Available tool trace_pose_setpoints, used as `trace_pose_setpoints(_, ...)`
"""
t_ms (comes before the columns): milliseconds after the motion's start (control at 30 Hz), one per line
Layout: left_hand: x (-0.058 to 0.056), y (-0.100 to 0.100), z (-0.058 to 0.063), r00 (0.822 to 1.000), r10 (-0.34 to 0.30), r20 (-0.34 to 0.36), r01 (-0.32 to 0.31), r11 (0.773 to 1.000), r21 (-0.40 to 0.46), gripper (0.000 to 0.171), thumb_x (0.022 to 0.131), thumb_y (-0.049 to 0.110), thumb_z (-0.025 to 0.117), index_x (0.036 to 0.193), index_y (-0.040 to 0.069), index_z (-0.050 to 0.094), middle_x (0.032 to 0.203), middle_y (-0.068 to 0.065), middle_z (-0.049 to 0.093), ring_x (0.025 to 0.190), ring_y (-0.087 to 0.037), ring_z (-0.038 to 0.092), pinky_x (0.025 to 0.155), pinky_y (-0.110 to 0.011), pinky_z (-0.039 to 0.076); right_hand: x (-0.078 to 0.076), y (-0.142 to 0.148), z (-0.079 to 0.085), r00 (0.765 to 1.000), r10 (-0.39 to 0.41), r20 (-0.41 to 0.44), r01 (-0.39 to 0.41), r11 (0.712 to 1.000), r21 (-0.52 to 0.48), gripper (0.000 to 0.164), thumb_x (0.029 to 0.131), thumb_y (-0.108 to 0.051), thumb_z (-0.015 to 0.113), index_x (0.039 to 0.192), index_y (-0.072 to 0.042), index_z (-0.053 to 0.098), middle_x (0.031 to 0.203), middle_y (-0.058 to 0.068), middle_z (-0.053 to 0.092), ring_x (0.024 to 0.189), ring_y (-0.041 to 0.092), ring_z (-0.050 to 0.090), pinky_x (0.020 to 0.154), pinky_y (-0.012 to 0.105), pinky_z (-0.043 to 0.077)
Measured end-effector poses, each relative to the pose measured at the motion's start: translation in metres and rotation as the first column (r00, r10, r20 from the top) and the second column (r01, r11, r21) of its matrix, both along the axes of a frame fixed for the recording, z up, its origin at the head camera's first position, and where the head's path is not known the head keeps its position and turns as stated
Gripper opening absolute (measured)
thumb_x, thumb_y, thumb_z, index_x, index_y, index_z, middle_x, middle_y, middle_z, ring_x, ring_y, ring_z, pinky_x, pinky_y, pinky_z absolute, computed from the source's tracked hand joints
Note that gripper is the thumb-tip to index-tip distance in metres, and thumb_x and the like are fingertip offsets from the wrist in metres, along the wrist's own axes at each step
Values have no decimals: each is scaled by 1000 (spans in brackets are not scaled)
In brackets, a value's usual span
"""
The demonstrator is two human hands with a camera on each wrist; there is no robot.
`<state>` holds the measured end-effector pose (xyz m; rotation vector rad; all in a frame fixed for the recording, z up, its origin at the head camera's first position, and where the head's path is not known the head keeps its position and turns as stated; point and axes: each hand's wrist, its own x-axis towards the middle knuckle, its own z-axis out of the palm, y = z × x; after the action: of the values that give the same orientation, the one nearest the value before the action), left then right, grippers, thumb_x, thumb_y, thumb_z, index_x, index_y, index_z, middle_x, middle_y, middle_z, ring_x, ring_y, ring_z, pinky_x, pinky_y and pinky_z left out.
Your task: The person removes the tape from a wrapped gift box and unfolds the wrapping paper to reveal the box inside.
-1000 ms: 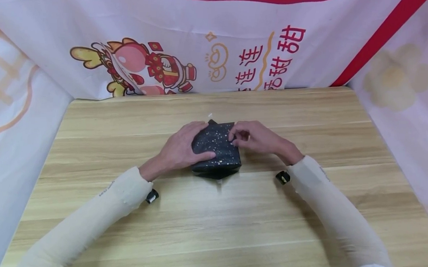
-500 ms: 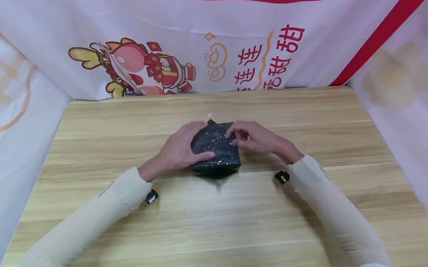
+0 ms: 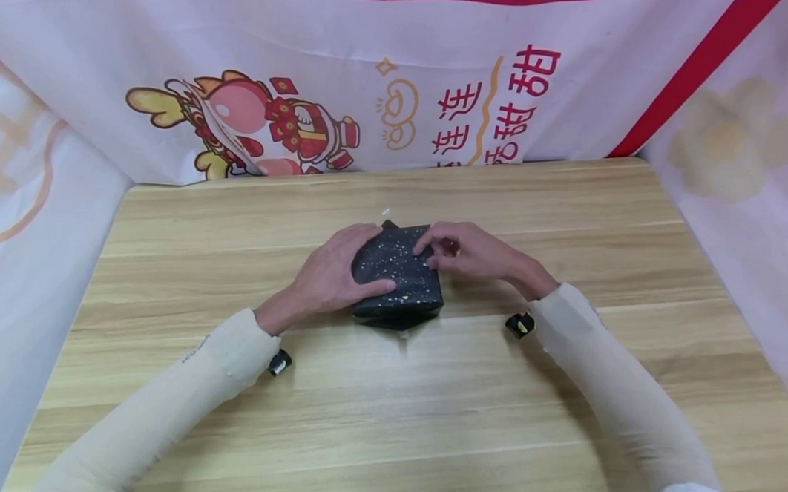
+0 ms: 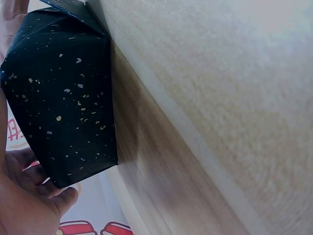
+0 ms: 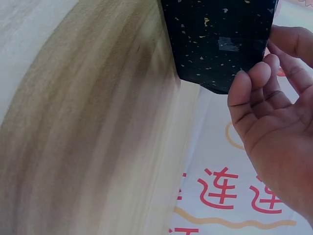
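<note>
A box wrapped in black paper with gold and silver specks lies on the wooden table. My left hand grips its left side, thumb across the top; in the left wrist view, fingers curl at the far end of the box. My right hand is at the far right edge, its index fingertip touching the top and its other fingers loosely bent. The right wrist view shows a clear strip of tape on the box's side, above the right hand.
A small clear scrap lies just beyond the box on the wooden table. Printed white cloth hangs behind the table and along both sides. Small black devices sit under both wrists.
The right index finger has shifted slightly left, from the box's right edge onto its top, and the finger bend has loosened. The left hand and the box have stayed in place.
</note>
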<state>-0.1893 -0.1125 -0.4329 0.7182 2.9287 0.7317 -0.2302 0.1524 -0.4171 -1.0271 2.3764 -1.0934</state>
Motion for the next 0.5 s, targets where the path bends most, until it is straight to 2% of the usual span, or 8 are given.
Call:
trace_pose_setpoints(267, -1, 0, -1, 1000, -5, -4, 5, 1000, -1, 93, 71, 76, 53, 143, 21, 32, 147, -2, 36, 137, -20, 32, 110, -47, 33, -3, -3, -1, 998, -44, 35, 44, 999, -14, 7, 85, -21, 65, 92, -24, 68, 77, 1, 54, 70, 16, 48, 62, 24, 44)
trace_pose_setpoints(500, 0, -1, -1, 1000, -6, -6, 6, 1000, 3, 94, 70, 76, 53, 143, 21, 33, 147, -2, 36, 136, -20, 32, 110, -47, 33, 0, -7, 1, 1000, -19, -5, 19, 998, 57, 7, 90, -21, 58, 93, -21, 64, 90, -1, 57, 78, 15, 50, 69, 28, 47)
